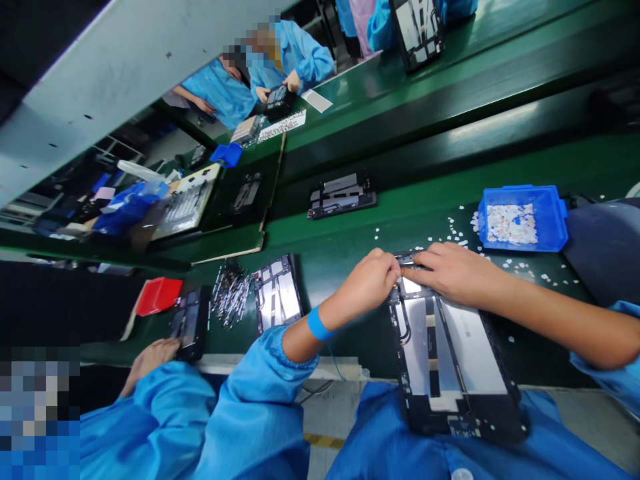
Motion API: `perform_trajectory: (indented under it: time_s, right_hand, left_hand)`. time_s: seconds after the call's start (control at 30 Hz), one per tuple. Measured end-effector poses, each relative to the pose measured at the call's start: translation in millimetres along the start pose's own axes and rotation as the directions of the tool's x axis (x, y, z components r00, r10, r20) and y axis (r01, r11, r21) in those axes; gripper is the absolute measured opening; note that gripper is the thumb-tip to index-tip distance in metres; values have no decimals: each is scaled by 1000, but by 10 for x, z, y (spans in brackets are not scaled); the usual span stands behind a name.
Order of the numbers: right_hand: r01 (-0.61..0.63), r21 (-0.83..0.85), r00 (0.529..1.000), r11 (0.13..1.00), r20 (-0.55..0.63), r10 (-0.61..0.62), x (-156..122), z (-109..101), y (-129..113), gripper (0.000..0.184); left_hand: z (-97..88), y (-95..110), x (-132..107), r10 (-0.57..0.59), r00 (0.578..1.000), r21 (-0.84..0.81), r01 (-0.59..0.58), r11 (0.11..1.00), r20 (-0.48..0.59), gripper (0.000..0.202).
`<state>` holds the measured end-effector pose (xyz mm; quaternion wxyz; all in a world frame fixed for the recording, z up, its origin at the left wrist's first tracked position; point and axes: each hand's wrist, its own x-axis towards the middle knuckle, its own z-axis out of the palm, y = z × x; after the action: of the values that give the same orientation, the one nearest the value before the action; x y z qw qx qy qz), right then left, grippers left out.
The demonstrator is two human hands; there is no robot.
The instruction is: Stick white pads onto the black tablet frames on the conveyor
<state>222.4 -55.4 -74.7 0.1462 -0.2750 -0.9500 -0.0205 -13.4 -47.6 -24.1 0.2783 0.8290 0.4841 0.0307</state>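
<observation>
An opened tablet with silver battery panels lies tilted across the near edge of the bench, its lower end over my lap. My left hand, with a blue band at the wrist, is closed in a pinch at the tablet's upper left corner. Whatever is between its fingertips is too small to make out. Lying over the tablet's top edge is my right hand, fingers stretched toward the left fingertips and touching the device; its thumb is hidden. Small white pieces are scattered beyond the right hand.
A blue bin of white pieces stands at right. Other opened tablets lie left and ahead, near a pile of thin strips. A co-worker's hand touches a device beside a red bin. People work across the bench.
</observation>
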Motion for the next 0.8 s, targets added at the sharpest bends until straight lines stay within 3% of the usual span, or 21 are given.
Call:
perform_trajectory:
  time_s: [0.6, 0.8]
  right_hand:
    - [-8, -5, 1000, 1000, 16, 8, 4, -9, -10, 41]
    - [13, -18, 1000, 1000, 5, -13, 1, -17, -21, 40]
  left_hand:
    - [-29, 13, -35, -52, 998, -112, 48, 993, -30, 10]
    - [-108, -9, -59, -37, 999, -188, 38, 981, 8, 9]
